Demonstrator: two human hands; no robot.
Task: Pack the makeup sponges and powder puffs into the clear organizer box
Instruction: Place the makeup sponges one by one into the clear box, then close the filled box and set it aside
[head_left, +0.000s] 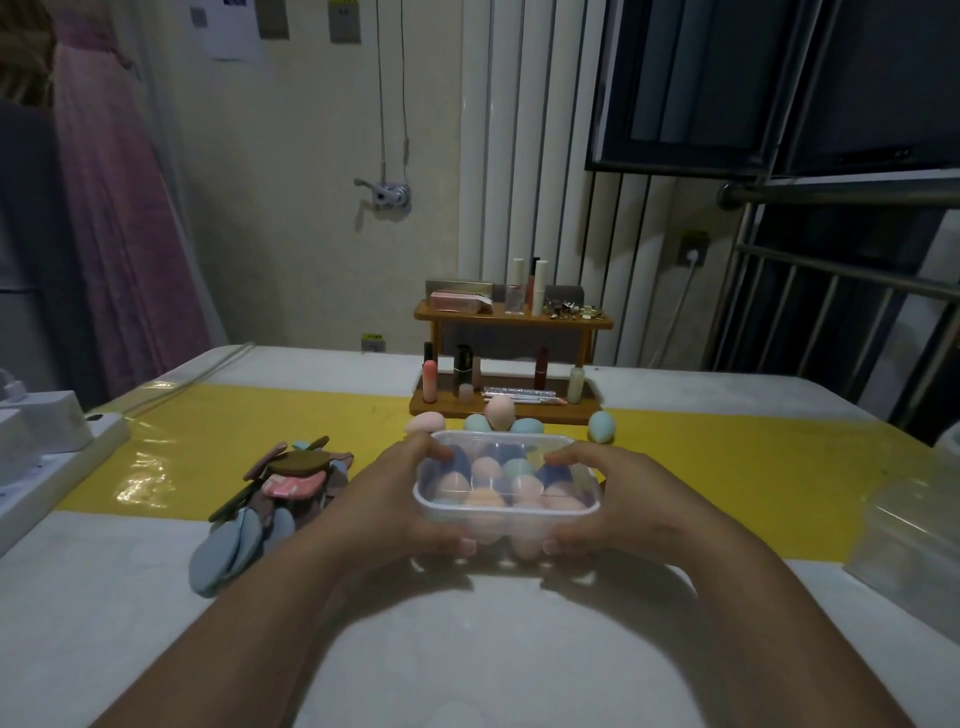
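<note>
Both bare forearms reach forward from the lower edge and angle inward toward each other. The left grip (410, 499) and right grip (623, 499) clasp the box (509, 512) from opposite ends, fingers (434, 449) curled over its top and thumbs (460, 544) pressed against its near side.

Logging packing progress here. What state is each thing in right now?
Clear box: lid on, full of sponges, held by both hands.
Left hand: grips the box's left end.
Right hand: grips the box's right end.
Loose sponges: unpacked, on the table behind the box.
Powder puffs: unpacked, piled on the table.
</note>
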